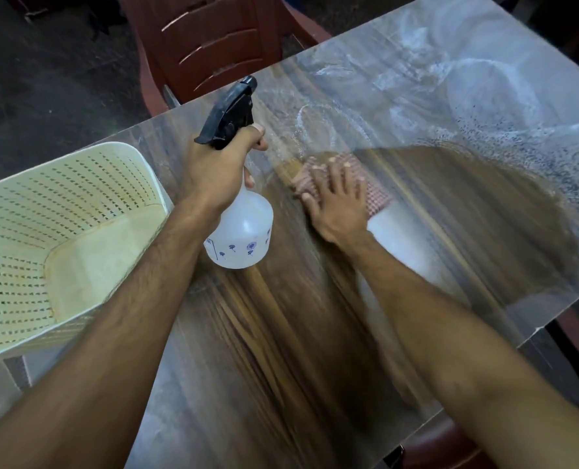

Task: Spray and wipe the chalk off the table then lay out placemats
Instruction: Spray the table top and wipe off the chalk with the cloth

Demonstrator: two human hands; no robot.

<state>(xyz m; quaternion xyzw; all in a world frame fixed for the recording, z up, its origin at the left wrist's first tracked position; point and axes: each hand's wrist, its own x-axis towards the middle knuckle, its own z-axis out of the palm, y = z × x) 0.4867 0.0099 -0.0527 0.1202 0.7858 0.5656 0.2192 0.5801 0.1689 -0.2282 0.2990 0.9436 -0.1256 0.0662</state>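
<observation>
My left hand (218, 170) grips the neck of a translucent spray bottle (244, 228) with a black trigger head, held above the wood-grain table (281, 350), nozzle pointing toward the far side. My right hand (337, 198) presses flat, fingers spread, on a red-and-white checked cloth (377, 194) on the tabletop. White chalk smears (450, 82) cover the far half of the table. The near half around the cloth looks dark and wet.
A cream perforated plastic chair (61, 231) stands against the table's left edge. A dark red plastic chair (213, 42) stands at the far end, and part of another red chair (430, 445) shows at the near right edge.
</observation>
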